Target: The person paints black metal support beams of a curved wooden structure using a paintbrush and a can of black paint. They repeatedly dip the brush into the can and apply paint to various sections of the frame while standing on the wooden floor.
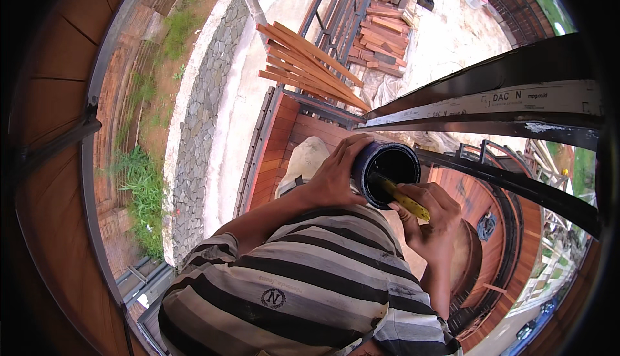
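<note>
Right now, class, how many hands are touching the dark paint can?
2. The left hand wraps the dark paint can from its left side; the right hand, below right, holds a yellow-handled brush dipped into it.

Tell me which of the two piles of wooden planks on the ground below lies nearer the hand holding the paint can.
The fanned orange pile, just above the left hand and the black can. The other darker pile lies farther up, beyond the railing.

Glossy black paint can point(386, 174) and the surfaces around it

Its dark inside is wet-glossy; the yellow handle point(405, 202) dipped in looks like smooth plastic. Just beyond the can runs a smooth black metal rail point(516, 72); below it, reddish varnished wooden decking point(284, 143); further beyond, rough bare planks point(310, 65).
</note>
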Action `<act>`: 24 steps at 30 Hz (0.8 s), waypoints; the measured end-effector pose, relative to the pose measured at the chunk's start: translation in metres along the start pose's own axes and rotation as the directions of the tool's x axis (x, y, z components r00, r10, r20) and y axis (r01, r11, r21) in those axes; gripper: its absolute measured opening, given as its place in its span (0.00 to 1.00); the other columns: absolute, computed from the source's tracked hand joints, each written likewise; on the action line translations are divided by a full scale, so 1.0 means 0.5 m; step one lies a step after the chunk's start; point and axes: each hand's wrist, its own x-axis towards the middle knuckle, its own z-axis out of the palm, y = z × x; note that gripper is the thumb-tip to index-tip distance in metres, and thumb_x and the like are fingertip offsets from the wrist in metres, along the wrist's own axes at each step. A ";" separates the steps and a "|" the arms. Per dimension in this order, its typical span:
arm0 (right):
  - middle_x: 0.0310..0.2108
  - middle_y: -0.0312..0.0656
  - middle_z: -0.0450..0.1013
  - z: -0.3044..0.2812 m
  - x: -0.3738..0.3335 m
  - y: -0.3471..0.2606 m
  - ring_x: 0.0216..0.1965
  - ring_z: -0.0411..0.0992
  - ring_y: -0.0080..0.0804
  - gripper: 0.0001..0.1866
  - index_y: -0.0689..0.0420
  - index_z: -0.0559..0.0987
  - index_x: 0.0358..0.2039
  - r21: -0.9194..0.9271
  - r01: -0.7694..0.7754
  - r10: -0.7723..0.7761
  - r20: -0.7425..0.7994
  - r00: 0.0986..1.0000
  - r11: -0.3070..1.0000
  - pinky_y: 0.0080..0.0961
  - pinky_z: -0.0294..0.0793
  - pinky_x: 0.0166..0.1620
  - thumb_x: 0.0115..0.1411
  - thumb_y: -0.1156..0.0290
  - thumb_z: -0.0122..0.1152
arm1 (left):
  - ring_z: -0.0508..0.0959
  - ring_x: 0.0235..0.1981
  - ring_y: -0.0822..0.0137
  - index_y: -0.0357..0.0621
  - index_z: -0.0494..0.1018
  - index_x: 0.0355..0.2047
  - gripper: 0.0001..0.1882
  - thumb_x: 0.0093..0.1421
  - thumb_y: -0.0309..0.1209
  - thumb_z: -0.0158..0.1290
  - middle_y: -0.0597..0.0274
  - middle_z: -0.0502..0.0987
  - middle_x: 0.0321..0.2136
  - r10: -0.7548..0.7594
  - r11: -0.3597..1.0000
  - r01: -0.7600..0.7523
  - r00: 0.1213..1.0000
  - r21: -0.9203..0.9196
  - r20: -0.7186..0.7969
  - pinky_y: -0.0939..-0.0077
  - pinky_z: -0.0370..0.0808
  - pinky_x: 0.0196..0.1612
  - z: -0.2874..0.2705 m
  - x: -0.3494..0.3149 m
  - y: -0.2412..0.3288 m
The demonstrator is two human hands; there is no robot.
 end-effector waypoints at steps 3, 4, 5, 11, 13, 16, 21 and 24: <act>0.35 0.43 0.83 0.005 0.017 -0.011 0.31 0.80 0.40 0.17 0.57 0.85 0.40 -0.088 -0.062 0.062 -0.009 0.998 0.994 0.32 0.79 0.35 0.47 0.77 0.77 | 0.62 0.70 0.40 0.44 0.50 0.74 0.66 0.39 0.40 0.78 0.42 0.60 0.67 -0.039 0.998 0.042 0.998 -0.055 0.055 0.49 0.61 0.74 -0.003 0.016 -0.023; 0.35 0.43 0.83 0.004 0.027 -0.013 0.30 0.80 0.39 0.17 0.57 0.85 0.40 -0.143 -0.061 0.064 0.014 0.998 0.988 0.31 0.79 0.35 0.47 0.77 0.77 | 0.62 0.70 0.40 0.44 0.50 0.74 0.66 0.39 0.41 0.78 0.42 0.60 0.67 -0.041 0.996 0.047 0.996 -0.075 0.077 0.49 0.61 0.74 -0.003 0.021 -0.033; 0.36 0.42 0.83 0.005 0.040 -0.009 0.30 0.79 0.38 0.19 0.57 0.85 0.40 -0.097 -0.080 0.080 0.001 0.997 0.992 0.31 0.78 0.34 0.45 0.77 0.77 | 0.62 0.71 0.41 0.44 0.51 0.74 0.64 0.41 0.42 0.77 0.42 0.62 0.67 -0.016 0.995 0.024 0.997 -0.101 0.077 0.49 0.61 0.74 -0.004 0.028 -0.048; 0.39 0.44 0.84 0.072 0.109 0.019 0.30 0.79 0.38 0.21 0.57 0.85 0.41 -0.086 -0.176 0.176 -0.004 0.984 0.981 0.30 0.78 0.33 0.42 0.78 0.76 | 0.67 0.69 0.36 0.47 0.52 0.73 0.64 0.41 0.43 0.80 0.40 0.64 0.67 0.038 0.986 -0.006 0.980 -0.164 0.196 0.47 0.65 0.71 -0.060 0.090 -0.152; 0.39 0.45 0.84 0.101 0.147 0.016 0.30 0.80 0.39 0.21 0.58 0.85 0.42 -0.090 -0.209 0.207 -0.035 0.978 0.974 0.30 0.79 0.34 0.44 0.79 0.76 | 0.67 0.68 0.36 0.47 0.52 0.73 0.65 0.40 0.43 0.80 0.40 0.64 0.67 0.063 0.983 -0.020 0.970 -0.182 0.236 0.47 0.66 0.70 -0.095 0.124 -0.188; 0.37 0.46 0.84 0.144 0.190 0.016 0.31 0.81 0.40 0.19 0.59 0.85 0.42 0.016 -0.349 0.348 -0.104 0.931 0.937 0.30 0.80 0.36 0.48 0.79 0.77 | 0.68 0.68 0.37 0.46 0.53 0.72 0.64 0.39 0.43 0.80 0.41 0.65 0.67 0.077 0.982 -0.021 0.950 -0.185 0.302 0.47 0.66 0.70 -0.154 0.159 -0.237; 0.36 0.48 0.84 0.200 0.276 -0.003 0.33 0.82 0.42 0.17 0.60 0.85 0.42 -0.020 -0.408 0.396 -0.198 0.897 0.913 0.30 0.80 0.38 0.51 0.79 0.77 | 0.67 0.68 0.40 0.46 0.55 0.71 0.64 0.38 0.44 0.80 0.43 0.67 0.66 0.082 0.989 -0.025 0.912 -0.144 0.402 0.47 0.65 0.70 -0.222 0.228 -0.311; 0.35 0.49 0.83 0.225 0.300 -0.010 0.34 0.83 0.42 0.15 0.61 0.85 0.42 -0.030 -0.451 0.429 -0.257 0.866 0.892 0.30 0.80 0.39 0.53 0.79 0.77 | 0.67 0.68 0.41 0.46 0.56 0.71 0.63 0.38 0.45 0.80 0.44 0.67 0.65 0.102 0.987 -0.032 0.876 -0.155 0.472 0.47 0.64 0.71 -0.232 0.260 -0.339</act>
